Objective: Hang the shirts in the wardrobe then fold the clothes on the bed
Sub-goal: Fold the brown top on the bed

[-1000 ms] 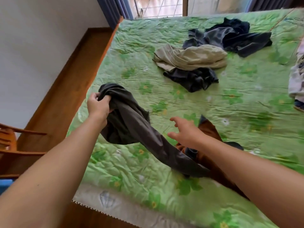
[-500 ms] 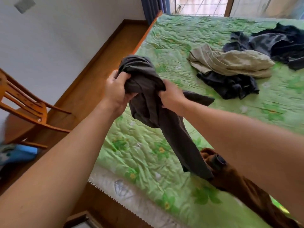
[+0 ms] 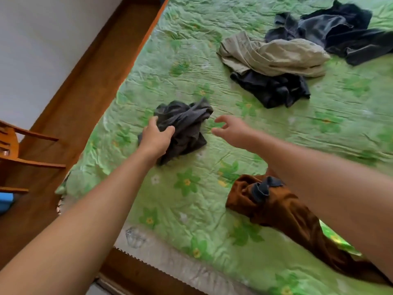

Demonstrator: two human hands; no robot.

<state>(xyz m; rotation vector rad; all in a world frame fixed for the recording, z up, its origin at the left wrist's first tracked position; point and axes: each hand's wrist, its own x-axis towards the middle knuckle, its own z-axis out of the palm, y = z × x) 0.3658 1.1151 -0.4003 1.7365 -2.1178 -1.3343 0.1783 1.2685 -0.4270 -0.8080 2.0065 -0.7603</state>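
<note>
Our left hand (image 3: pixel 156 138) has thumb and fingers curled round the near-left part of the grey garment (image 3: pixel 185 124), i.e. a real grip, not just a touch. Our right hand (image 3: pixel 231 129) hovers just beside the garment's right edge, apart from it, fingers loosely spread, w/ nothing in it. The garment lies crumpled in a ball on the green bedcover (image 3: pixel 180 60), toward the bed's left side. No hem or waistband shows, so we can't tell if it's shorts, a tee, etc.

To do this step well, we'd say: don't fold the ball. Find two matching corners first, one per hand, lift and shake once so it hangs flat. Then lay it on the cover and smooth w/ flat palms before the 1st fold. Limp cloth like this prob. bunches up if dragged, so lift, don't slide.

Further out, a brown garment (image 3: pixel 276 207) w/ a dark blue piece (image 3: pixel 263 188) on it lies near our right forearm; keep it out of the fold area. A beige garment (image 3: pixel 274 56), a black garment (image 3: pixel 274 90) touching its near edge and a navy pile (image 3: pixel 340 30) lie well apart toward the far side, all unfolded. A wooden chair (image 3: pixel 21 145) stands off the bed at left.
</note>
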